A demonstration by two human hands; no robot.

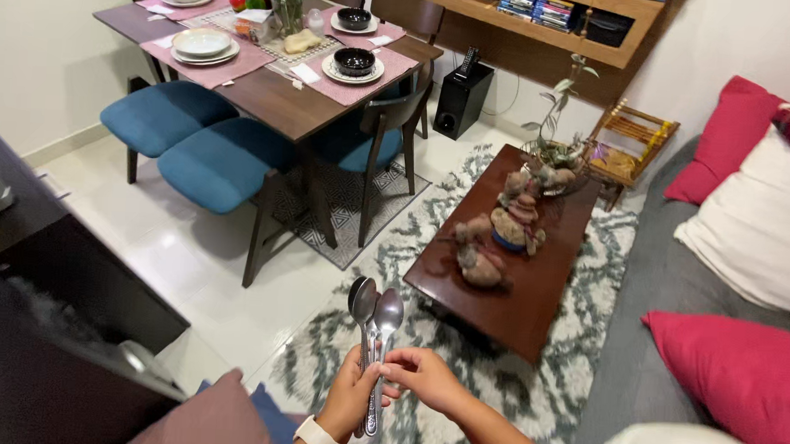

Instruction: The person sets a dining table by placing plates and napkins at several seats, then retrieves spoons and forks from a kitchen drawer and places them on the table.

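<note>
— Steel spoons (374,312), a small bunch of them, were what I had in view, bowls up and handles down, just in front of the near end of the coffee table (534,299).

— Who held them?

— Both hands. The left hand (350,396), with a white watch (318,438) on its wrist, was wrapped around the handles from the side farther from the coffee table. The right hand (425,378) pinched the handles with its fingertips (392,370) from the table's side. I counted at least three bowls, though they overlapped, so I could not swear to the number.

— And around them?

— Under the coffee table lay a grey and white patterned rug (575,363). On the table stood a cluster of brown figurines (501,231) and, at its far end, a potted plant (558,145). Beyond that end sat a little wooden rack (634,139). On the side of the table away from the spoons ran a grey sofa (667,287) with red cushions (743,375) and a white one (763,234).

— Anything farther off?

— Across the rug from the coffee table stood a dark dining table (280,102), laid with pink mats (215,68), white plates (203,43) and black bowls (355,60), blue-seated chairs (224,161) drawn up beside it. A black speaker (461,99) stood on the floor between the two tables, against the wall.
</note>
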